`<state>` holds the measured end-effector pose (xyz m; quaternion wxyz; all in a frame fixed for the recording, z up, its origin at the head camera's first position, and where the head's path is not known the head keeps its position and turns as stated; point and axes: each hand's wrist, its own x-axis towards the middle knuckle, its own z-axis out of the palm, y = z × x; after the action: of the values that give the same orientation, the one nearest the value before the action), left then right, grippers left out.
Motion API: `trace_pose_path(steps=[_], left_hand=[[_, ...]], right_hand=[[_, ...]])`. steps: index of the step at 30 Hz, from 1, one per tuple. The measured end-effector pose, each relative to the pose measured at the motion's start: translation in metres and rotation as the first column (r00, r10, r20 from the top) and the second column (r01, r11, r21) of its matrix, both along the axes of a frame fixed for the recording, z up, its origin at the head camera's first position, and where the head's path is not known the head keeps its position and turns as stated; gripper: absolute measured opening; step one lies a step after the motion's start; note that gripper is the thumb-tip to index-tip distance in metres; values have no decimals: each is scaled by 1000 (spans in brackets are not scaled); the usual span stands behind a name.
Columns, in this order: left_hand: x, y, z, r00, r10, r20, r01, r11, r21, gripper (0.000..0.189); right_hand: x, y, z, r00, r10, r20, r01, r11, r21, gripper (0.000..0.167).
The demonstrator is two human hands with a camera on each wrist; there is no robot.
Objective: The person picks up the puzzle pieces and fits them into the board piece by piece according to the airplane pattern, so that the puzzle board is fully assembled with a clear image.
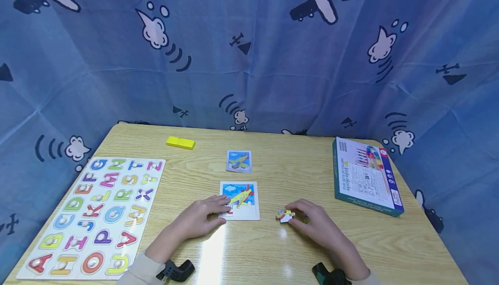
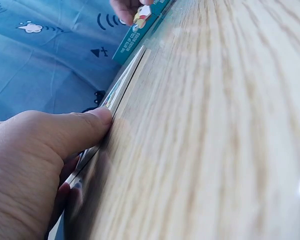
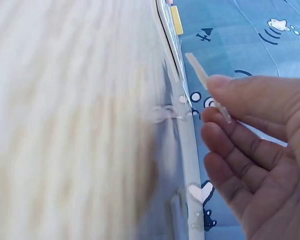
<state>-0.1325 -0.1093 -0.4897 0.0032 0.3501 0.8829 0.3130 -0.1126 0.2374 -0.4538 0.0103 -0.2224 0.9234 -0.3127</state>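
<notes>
A small square jigsaw puzzle (image 1: 251,213) with a yellow airplane on blue sky lies in its white frame, its lower part showing white. My left hand (image 1: 202,216) rests on the puzzle's left side, fingertips over the picture. In the left wrist view the thumb of my left hand (image 2: 35,160) lies against the frame's thin edge. To the right, my right hand (image 1: 317,222) pinches a puzzle piece (image 1: 286,217) printed in yellow, red and white, between thumb and fingers. The right wrist view shows this piece (image 3: 197,70) edge-on, raised off the table.
Behind the puzzle lies a matching airplane picture card (image 1: 239,168). A letter board (image 1: 87,207) with knobbed capitals covers the table's left. A yellow block (image 1: 180,142) sits at the back left, a flat green-edged box (image 1: 366,176) at the right. A blue curtain (image 1: 249,59) hangs behind.
</notes>
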Motion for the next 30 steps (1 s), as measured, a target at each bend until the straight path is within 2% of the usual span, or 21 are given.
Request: trace_pose_path(steps=[11, 20, 30], left_hand=[[-1, 0, 0, 1000, -10, 10, 10, 1000, 1, 33], [-1, 0, 1, 1000, -2, 20, 3, 1000, -12, 33], [-1, -1, 1, 1000, 0, 31, 1, 1000, -19, 34]], right_hand=[[-12, -34, 7, 999, 40, 9, -40, 999, -11, 24], [-22, -67, 1, 992, 126, -26, -127, 990, -66, 23], [-27, -98, -6, 985, 171, 8, -169, 982, -83, 21]])
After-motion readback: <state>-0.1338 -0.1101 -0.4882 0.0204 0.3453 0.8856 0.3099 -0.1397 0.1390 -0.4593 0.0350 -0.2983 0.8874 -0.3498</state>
